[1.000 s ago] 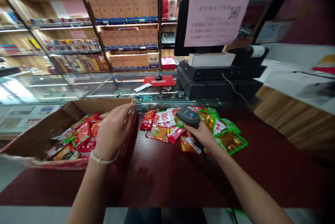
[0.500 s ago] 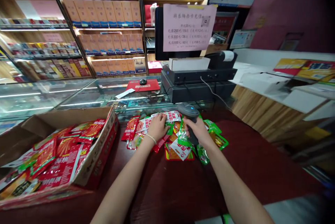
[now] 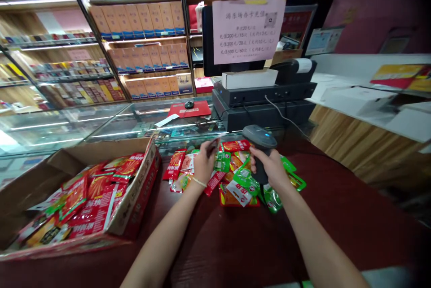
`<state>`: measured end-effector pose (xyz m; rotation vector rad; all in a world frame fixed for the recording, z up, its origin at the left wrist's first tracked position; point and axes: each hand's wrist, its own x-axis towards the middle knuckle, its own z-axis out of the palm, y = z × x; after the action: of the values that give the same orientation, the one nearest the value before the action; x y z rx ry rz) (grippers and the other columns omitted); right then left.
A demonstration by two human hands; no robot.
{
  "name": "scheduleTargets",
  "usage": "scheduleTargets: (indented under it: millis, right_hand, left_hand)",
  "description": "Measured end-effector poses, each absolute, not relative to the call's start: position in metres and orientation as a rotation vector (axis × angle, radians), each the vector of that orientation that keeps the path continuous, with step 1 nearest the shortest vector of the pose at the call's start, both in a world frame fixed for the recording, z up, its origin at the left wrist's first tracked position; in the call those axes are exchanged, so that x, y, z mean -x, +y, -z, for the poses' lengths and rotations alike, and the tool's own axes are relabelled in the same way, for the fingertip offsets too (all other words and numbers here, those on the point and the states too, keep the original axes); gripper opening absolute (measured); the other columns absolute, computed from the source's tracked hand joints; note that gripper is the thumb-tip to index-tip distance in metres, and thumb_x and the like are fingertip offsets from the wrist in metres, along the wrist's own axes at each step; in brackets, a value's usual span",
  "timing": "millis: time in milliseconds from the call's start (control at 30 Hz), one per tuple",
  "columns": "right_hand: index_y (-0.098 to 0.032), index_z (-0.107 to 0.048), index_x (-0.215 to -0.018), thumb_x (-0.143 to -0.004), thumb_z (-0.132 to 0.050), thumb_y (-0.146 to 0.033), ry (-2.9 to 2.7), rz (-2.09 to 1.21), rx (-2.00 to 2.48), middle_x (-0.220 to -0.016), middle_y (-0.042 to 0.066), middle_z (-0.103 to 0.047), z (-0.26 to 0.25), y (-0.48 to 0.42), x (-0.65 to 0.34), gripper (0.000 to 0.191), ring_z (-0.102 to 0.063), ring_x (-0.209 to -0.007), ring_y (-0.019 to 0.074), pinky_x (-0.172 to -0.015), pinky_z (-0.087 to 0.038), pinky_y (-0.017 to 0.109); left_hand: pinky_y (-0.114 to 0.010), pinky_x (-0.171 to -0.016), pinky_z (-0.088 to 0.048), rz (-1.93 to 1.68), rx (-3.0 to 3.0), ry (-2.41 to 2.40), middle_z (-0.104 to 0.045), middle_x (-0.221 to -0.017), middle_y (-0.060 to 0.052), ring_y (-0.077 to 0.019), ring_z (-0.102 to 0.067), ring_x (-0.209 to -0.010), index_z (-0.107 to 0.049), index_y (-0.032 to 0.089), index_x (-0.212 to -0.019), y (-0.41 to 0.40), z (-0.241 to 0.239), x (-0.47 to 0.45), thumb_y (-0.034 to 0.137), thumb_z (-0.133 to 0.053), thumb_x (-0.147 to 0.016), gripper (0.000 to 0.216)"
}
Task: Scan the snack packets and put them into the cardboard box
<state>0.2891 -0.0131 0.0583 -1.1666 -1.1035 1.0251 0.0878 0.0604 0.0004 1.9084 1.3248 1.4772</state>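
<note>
Head view: right hand (image 3: 272,169) grips a dark grey, blue-lit scanner (image 3: 259,137); left hand (image 3: 203,165) pinches a thin packet (image 3: 213,145).

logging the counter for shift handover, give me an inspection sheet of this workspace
surface: dark red counter, against a glass display case
things in hand: barcode scanner; pile of snack packets loose on the counter
clutter: open cardboard box of red packets, left
hands: right hand gripping the scanner; left hand on the pile, grip unclear
cables: one cable from the till unit
surroundings: pink notice on a monitor, stocked shelves
</note>
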Motion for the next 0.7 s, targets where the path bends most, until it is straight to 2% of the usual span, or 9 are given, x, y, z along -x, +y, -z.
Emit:
scheduleTargets:
  millis: [100, 233, 333, 433, 567, 700]
  right_hand:
    - [-0.020, -0.052, -0.071, -0.077, -0.069, -0.054, -1.104, -1.040, 1.144, -0.054, -0.003, -0.052, -0.058, -0.015, -0.284, 0.038, -0.048, -0.041, 0.0101, -0.039, -0.040, 0.023]
    - [-0.019, -0.054, -0.070, -0.076, -0.071, -0.051, -1.160, -1.122, 1.116, -0.053, -0.004, -0.052, -0.049, -0.014, -0.270, 0.037, -0.047, -0.039, 0.0094, -0.039, -0.039, 0.022]
    - [-0.019, -0.054, -0.067, -0.074, -0.074, -0.051, -1.223, -1.167, 1.194, -0.050, -0.004, -0.052, -0.040, -0.012, -0.257, 0.038, -0.047, -0.037, 0.0098, -0.037, -0.038, 0.023]
    - [-0.021, -0.050, -0.065, -0.072, -0.074, -0.052, -1.271, -1.188, 1.290, -0.047, -0.005, -0.051, -0.030, -0.011, -0.245, 0.040, -0.047, -0.035, 0.0105, -0.034, -0.038, 0.024]
    - [-0.023, -0.054, -0.085, -0.075, -0.072, -0.050, -1.348, -1.272, 1.327, -0.047, -0.007, -0.053, -0.014, -0.014, -0.232, 0.034, -0.047, -0.034, 0.0111, -0.033, -0.039, 0.023]
    - [-0.025, -0.056, -0.107, -0.073, -0.076, -0.043, -1.426, -1.220, 1.364, -0.051, -0.008, -0.059, -0.007, -0.017, -0.223, 0.043, -0.050, -0.034, 0.0116, -0.033, -0.039, 0.022]
  left_hand:
    - [-0.037, -0.095, -0.047, -1.713, -1.384, 1.226, -0.068, -0.113, -0.010, -0.0246, -0.064, -0.105, -0.058, 0.018, -0.114, 0.061, -0.005, -0.071, 0.037, -0.065, -0.084, 0.036]
    - [-0.038, -0.091, -0.051, -1.622, -0.837, 0.923, -0.070, -0.106, -0.007, -0.0219, -0.067, -0.097, -0.057, 0.017, -0.107, 0.058, 0.020, -0.047, 0.030, -0.069, -0.075, 0.036]
    - [-0.037, -0.088, -0.053, -1.550, -0.724, 0.800, -0.070, -0.103, -0.006, -0.0210, -0.068, -0.095, -0.057, 0.017, -0.103, 0.050, 0.041, -0.035, 0.023, -0.071, -0.069, 0.037]
    - [-0.037, -0.093, -0.051, -1.594, -0.731, 0.753, -0.069, -0.113, -0.007, -0.0210, -0.066, -0.103, -0.057, 0.020, -0.108, 0.044, 0.047, -0.028, 0.023, -0.073, -0.069, 0.042]
    - [-0.040, -0.099, -0.050, -1.636, -0.706, 0.730, -0.063, -0.128, -0.005, -0.0217, -0.063, -0.114, -0.054, 0.026, -0.118, 0.043, 0.045, -0.025, 0.030, -0.074, -0.075, 0.048]
    - [-0.039, -0.098, -0.051, -1.627, -0.678, 0.711, -0.060, -0.133, -0.005, -0.0214, -0.062, -0.116, -0.052, 0.028, -0.122, 0.044, 0.048, -0.023, 0.031, -0.073, -0.078, 0.050]
